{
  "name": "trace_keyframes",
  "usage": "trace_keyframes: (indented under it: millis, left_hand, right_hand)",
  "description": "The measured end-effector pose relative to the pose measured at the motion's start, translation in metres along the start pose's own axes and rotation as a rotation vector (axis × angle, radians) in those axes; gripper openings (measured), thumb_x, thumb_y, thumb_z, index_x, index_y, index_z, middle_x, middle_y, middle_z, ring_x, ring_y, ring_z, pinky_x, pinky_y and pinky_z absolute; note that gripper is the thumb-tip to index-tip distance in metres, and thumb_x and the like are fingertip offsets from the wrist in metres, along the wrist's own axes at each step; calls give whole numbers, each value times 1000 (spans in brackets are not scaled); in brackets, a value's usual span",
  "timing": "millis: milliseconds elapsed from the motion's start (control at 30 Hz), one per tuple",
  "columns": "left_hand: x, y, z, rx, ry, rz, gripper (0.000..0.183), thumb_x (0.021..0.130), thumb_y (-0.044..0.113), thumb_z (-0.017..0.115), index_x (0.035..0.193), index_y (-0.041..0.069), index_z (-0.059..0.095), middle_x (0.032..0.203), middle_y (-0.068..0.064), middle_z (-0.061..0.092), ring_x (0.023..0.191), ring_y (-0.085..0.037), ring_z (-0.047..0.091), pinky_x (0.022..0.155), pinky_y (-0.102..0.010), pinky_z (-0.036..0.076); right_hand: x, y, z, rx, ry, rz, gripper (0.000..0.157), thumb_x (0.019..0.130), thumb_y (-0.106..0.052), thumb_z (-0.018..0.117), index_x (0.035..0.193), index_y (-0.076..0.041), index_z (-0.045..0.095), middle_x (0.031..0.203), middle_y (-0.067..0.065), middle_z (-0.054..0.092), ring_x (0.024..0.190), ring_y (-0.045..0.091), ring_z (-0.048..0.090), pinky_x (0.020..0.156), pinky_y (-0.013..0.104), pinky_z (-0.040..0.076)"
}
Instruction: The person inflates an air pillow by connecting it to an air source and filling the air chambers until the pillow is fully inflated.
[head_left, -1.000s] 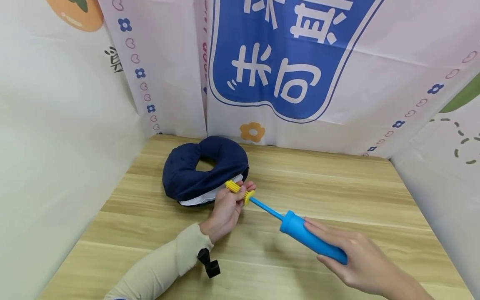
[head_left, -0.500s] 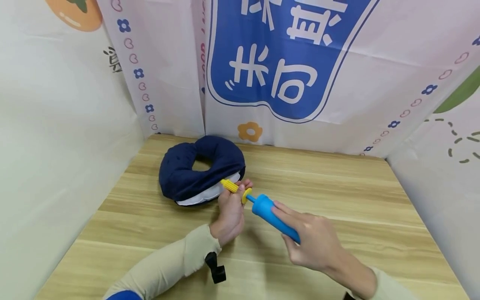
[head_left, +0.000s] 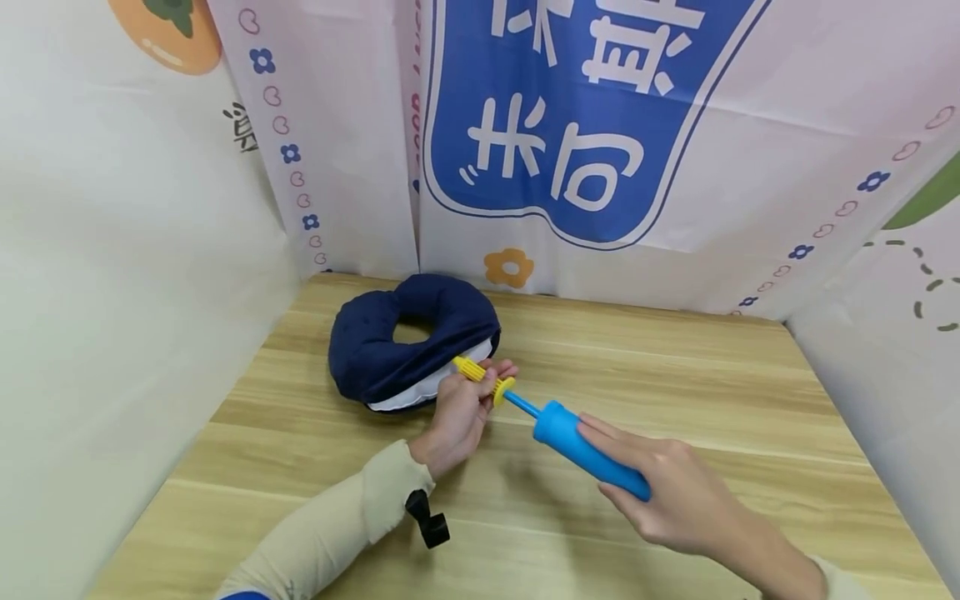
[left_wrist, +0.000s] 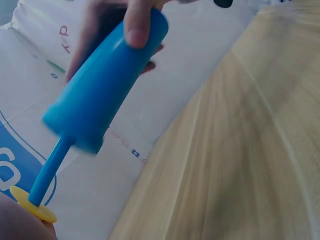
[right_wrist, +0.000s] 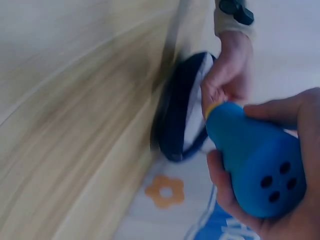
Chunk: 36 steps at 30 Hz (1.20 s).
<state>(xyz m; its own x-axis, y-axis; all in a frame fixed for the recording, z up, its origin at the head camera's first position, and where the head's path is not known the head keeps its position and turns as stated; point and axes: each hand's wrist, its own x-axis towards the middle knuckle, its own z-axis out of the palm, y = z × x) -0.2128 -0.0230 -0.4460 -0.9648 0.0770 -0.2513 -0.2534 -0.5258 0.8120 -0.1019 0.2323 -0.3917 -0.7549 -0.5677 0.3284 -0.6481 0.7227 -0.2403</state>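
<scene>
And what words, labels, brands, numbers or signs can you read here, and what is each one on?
"可", in white, on the blue panel of the backdrop.
Other white characters there: cut off or unclear.
Pink lettering along the backdrop's seam: too small.
Black writing on the left wall: unclear.
Red letters, left wrist view: too blurred.
Blue-and-yellow tool, navy cushion: none visible.

You have two hands here: one left hand and one right hand, with two sleeves. For both hands together, you count one pump, and it has one yellow disc and, in the right wrist view, four holes. You also have one pillow, one table and one black fitting. Among the printed pictures, you can count one blue sign, one orange fruit and one orange flower with a pale centre.
</scene>
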Motion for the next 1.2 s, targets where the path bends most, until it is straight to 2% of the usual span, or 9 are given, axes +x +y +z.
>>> trace_keyframes:
  millis: [200,300,467,567,700,833,967,1100,1200]
  left_hand:
    - [4,-1,0,-32,-8,-29,20,107,-2,51,126,3,50,114,-2,77,105,-9,76,91,-19,58]
    - [2,-4,4,-46,9,-8,15,108,1,51,123,3,51,109,1,77,101,-8,75,89,-18,58]
    - [-5,-17,15,-36,118,52,15,110,5,52,124,0,51,110,-3,76,98,-8,74,100,-26,56]
    - [-11,-23,17,-4,154,54,19,110,6,51,127,-2,53,116,-7,75,102,-10,73,108,-33,53]
    - [-17,-27,18,27,130,26,26,110,8,50,132,-5,56,117,-7,74,104,-11,71,105,-30,54]
    - [-11,-24,16,44,63,21,26,110,6,51,134,-4,53,120,-9,74,106,-12,73,99,-25,56]
    - [-3,-17,9,73,10,-3,28,109,5,52,136,-2,53,120,-6,76,109,-12,74,93,-20,55]
    - [0,-9,2,56,-2,-34,27,108,1,52,135,-1,52,115,-4,78,106,-10,76,87,-18,55]
    - [1,-10,1,23,-12,-52,25,107,-1,51,132,2,48,114,-1,78,104,-9,76,87,-18,55]
  right_hand:
    - [-33,-1,-33,-44,-9,16,88,76,-13,92,155,-27,54,149,-4,65,116,19,75,84,39,65]
    - [-36,-4,-39,-79,10,17,89,74,-15,92,154,-28,56,145,-6,67,110,15,77,81,35,65]
    - [-14,-15,-13,-119,98,-29,74,72,-14,89,143,-17,68,137,0,73,94,14,80,72,32,65]
    - [5,-23,8,-115,93,-10,68,74,-12,86,139,-13,70,138,3,73,91,15,80,69,33,65]
    - [27,-22,27,-96,71,13,64,78,-13,84,140,-13,69,140,4,72,87,13,79,68,33,64]
    - [33,-11,35,-56,92,-23,65,79,-15,86,142,-10,68,141,7,71,91,14,79,71,35,65]
    - [18,2,27,-11,66,-45,69,82,-18,87,147,-12,63,146,6,67,103,16,78,78,37,66]
    - [-8,7,8,0,25,-29,78,81,-16,89,152,-19,58,150,0,64,112,20,77,82,39,66]
    - [-28,10,-10,-13,8,-17,85,77,-13,91,154,-23,56,150,-3,64,115,20,76,85,34,65]
